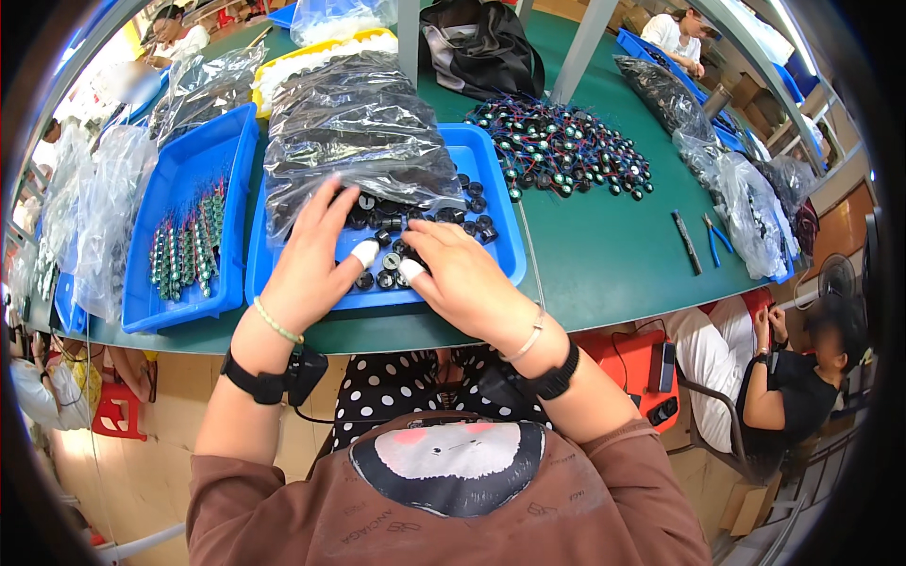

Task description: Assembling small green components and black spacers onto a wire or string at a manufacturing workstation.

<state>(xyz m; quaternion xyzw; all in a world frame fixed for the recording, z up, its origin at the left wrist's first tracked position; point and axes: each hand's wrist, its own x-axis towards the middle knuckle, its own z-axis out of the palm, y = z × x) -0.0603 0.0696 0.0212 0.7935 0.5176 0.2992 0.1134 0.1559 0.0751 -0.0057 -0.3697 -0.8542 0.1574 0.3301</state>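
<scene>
Both my hands are over a blue tray (514,269) that holds small round black plastic parts (386,279). A large clear bag (354,127) full of dark items covers the tray's far side. My left hand (316,250) has its fingers stretched out, their tips against the bag's near edge, and nothing shows in its grasp. My right hand (462,278) lies palm down over the loose parts with fingers apart, its fingertips among them. White covers wrap both thumbs. What lies under the palms is hidden.
To the left, a second blue tray (236,160) holds rows of small green boards (189,241). A heap of wired round components (566,146) lies on the green table (604,255) at right, near a black pen-like tool (686,242) and blue-handled pliers (717,241). Metal posts rise behind; a person sits at right.
</scene>
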